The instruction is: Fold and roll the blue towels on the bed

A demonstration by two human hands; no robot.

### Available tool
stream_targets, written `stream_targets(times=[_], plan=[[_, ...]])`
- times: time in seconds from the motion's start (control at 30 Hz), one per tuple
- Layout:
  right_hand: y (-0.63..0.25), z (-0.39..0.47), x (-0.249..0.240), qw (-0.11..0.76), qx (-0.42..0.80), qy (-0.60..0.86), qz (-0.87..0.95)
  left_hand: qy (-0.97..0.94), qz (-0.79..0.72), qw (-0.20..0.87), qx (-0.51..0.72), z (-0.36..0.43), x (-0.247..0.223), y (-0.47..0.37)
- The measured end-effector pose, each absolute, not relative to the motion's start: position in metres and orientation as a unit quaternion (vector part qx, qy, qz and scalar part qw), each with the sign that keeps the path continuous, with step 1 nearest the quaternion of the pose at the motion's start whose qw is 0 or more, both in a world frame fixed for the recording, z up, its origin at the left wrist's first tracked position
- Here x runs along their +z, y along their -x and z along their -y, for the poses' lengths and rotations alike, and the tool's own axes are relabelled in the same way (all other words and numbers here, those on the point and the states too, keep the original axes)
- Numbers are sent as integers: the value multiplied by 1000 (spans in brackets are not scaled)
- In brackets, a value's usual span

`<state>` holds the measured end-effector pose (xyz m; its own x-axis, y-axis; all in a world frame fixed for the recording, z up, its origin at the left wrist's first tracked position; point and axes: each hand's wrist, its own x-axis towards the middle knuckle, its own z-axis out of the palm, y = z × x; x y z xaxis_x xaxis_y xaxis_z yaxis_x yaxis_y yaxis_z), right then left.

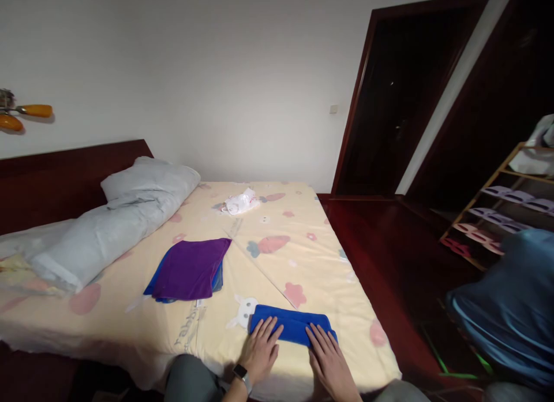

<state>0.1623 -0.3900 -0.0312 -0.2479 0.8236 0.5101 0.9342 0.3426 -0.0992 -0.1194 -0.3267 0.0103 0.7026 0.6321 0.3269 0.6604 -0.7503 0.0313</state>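
A blue cloth (291, 323), folded into a long narrow strip, lies on the bed near its front edge. My left hand (262, 345) rests flat on the left end of the strip, fingers stretched out. On its right end lies my right hand (328, 356), also flat with the fingers extended. Neither hand grips the cloth. To the left sits a stack of cloths with a purple cloth (190, 269) on top; blue and greyish edges stick out beneath it.
The bed sheet (320, 275) has carrots, flowers and rabbits printed on it. A bunched grey quilt (125, 223) lies along the headboard. A white plastic bag (241, 201) is at the far side. Right of the bed stand a shoe rack (497, 205) and something draped in blue fabric (511, 304).
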Motion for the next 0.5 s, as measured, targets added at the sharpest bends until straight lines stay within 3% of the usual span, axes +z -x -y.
stream_targets(times=[0.2, 0.4, 0.5], plan=[[-199, 391, -39, 258, -10, 589, 765, 914, 379, -29, -141, 299, 5, 159], [-222, 378, -12, 338, 217, 651, 644, 782, 488, -325, -208, 270, 15, 168], [-226, 357, 3, 376, 340, 660, 555, 716, 533, -381, -242, 251, 22, 158]])
